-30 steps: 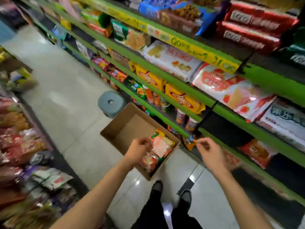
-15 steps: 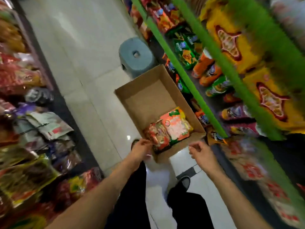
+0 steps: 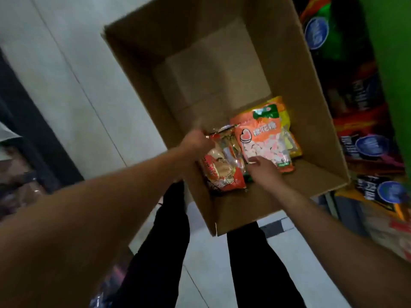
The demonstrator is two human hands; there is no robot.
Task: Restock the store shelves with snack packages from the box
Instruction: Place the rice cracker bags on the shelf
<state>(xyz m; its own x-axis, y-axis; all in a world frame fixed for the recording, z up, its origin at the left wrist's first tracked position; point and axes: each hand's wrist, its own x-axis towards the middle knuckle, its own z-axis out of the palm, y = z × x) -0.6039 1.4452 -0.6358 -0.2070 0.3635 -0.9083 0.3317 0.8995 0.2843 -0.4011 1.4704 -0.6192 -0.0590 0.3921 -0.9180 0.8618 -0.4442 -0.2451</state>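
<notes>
Both hands reach into the cardboard box point(image 3: 222, 52) on the floor, whose far half shows only bare bottom. What is left sits in the near corner: a red snack bag point(image 3: 222, 172), an orange marshmallow packet point(image 3: 264, 138) overlapping it, and a yellow packet point(image 3: 287, 121) partly hidden beneath. The left hand point(image 3: 195, 141) pinches the top edge of the red bag; the right hand point(image 3: 262, 170) has its fingers on the lower end of the orange packet, though motion blur makes it hard to say whether it grips or merely touches. Judging by the sparse box, the restocking is nearly done, with these few packages left for the shelves point(image 3: 387, 52) alongside.
</notes>
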